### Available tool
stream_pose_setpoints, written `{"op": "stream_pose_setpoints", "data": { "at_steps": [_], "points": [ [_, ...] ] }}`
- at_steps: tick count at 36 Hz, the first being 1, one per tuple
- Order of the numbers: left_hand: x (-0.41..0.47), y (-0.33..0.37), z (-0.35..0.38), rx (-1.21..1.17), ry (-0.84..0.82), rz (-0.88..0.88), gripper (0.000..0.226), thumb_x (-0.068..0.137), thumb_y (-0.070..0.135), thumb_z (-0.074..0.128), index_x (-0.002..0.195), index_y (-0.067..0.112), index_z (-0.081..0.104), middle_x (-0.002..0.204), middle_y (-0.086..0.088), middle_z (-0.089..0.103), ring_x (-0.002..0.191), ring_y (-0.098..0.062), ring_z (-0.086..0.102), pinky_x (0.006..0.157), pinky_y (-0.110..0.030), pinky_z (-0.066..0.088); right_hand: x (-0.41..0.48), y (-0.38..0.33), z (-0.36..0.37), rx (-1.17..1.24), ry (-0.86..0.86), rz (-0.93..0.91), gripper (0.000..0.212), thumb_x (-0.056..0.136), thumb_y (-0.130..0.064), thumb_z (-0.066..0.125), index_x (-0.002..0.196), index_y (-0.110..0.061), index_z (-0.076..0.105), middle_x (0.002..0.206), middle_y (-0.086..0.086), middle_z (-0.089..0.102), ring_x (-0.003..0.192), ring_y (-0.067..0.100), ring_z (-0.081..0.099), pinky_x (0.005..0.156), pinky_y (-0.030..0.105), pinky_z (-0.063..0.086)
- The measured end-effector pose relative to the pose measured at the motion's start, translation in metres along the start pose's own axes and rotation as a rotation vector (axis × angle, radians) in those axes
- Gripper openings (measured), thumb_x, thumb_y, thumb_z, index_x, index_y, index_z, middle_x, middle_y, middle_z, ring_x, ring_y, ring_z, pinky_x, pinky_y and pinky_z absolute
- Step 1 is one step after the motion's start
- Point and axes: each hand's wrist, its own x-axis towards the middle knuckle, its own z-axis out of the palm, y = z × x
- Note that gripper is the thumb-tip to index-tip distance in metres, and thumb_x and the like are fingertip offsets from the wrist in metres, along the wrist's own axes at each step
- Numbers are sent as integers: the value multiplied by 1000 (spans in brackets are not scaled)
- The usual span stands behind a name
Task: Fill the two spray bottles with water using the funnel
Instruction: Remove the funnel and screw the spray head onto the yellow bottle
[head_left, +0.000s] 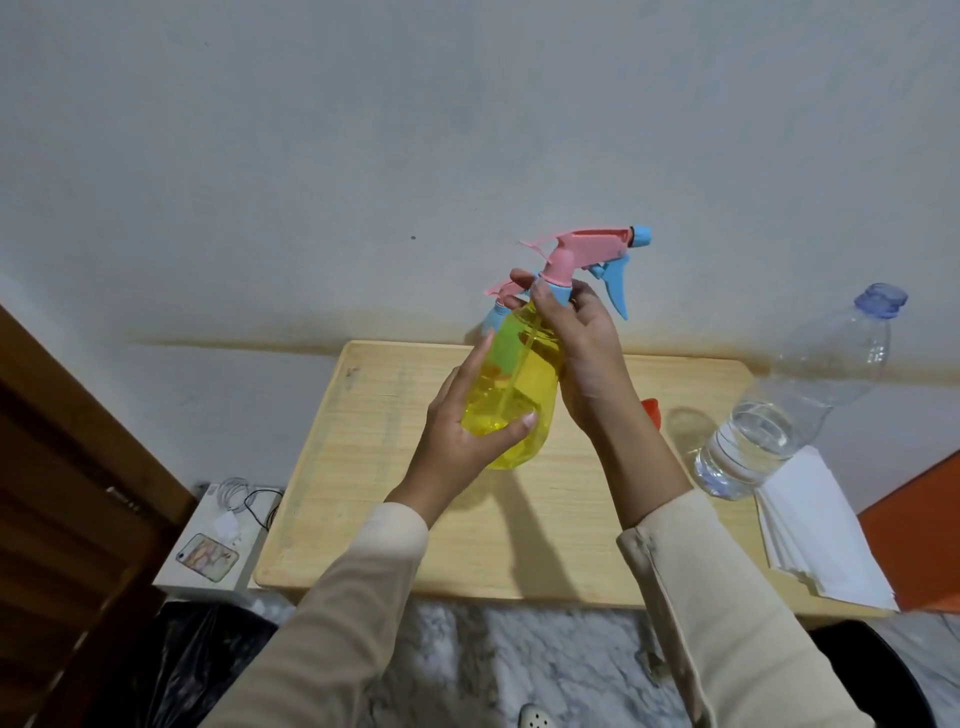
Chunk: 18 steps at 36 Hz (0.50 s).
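A yellow spray bottle (514, 384) is held up above the wooden table (395, 519). My left hand (467, 431) wraps the bottle's lower body. My right hand (576, 338) grips the blue collar under its pink and blue spray head (597, 249). A second spray bottle (493, 309) stands right behind the first and is mostly hidden; only its pink head and blue collar show. An orange piece (652, 410), possibly the funnel, peeks out behind my right wrist. A large clear water bottle (795, 400), partly filled and without a cap, stands at the table's right.
A stack of white paper (821, 530) lies at the table's right edge beside the water bottle. A white box (192, 577) left of the table carries a phone (208, 557) and a charger with cable (231, 512). A wall rises directly behind the table.
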Motion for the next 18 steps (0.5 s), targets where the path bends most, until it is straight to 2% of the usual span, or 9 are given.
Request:
{"op": "stream_pose_setpoints", "data": {
  "at_steps": [3,5,6,8,9,10,12,15,18],
  "points": [
    [-1,-1,0,-12,1,2,79,73,45,71,139,52,29,143,10,45,132,-10,43,106,-44,42,-1,0,-1,-12,-5,1,37,95,-26,49,124,-5,51,128,10,60,107,22,62,92,38,51],
    [-1,-3,1,-14,-8,-6,80,72,46,71,140,51,29,140,12,45,130,-7,43,106,-40,42,-1,0,-1,-80,4,-13,35,96,-26,48,122,-3,56,123,9,63,108,23,62,94,39,50],
    [-2,-4,2,-4,-6,-9,80,72,47,71,140,51,29,138,14,45,129,-3,43,105,-33,42,-1,1,0,-100,26,-19,33,96,-25,49,119,-2,58,118,8,66,106,22,62,93,38,50],
    [-2,-3,4,70,10,-5,83,70,53,69,141,51,25,130,16,45,122,11,40,98,-9,36,0,2,0,-134,70,-46,29,96,-23,50,111,-2,62,104,5,69,98,17,63,89,34,50],
    [-3,-2,5,124,15,-4,84,70,56,67,141,53,23,126,14,45,117,15,39,91,-1,32,0,3,0,-150,93,-62,26,96,-23,50,106,-3,63,96,2,69,93,13,64,85,31,50],
    [-3,-1,5,170,17,-5,84,69,58,65,140,56,20,124,11,45,114,15,40,88,0,32,1,5,0,-160,115,-78,23,96,-22,49,101,-5,64,90,-1,68,87,9,64,82,27,50],
    [-5,1,8,240,25,5,84,68,61,61,138,59,15,121,7,43,113,6,43,88,-9,39,1,9,0,-176,153,-101,19,96,-22,49,94,-10,63,84,-4,67,81,6,63,80,26,50],
    [-9,1,16,345,78,44,84,69,61,58,138,58,10,121,-3,45,115,-17,48,86,-32,49,1,14,2,-192,183,-118,19,97,-24,47,88,-16,63,86,-2,67,87,13,62,87,35,50],
    [-12,1,26,427,127,56,85,70,60,56,140,54,7,120,-9,47,112,-23,50,82,-39,52,1,16,3,-208,207,-129,22,97,-26,46,84,-20,62,85,-1,66,88,15,61,87,39,49]
  ]
}}
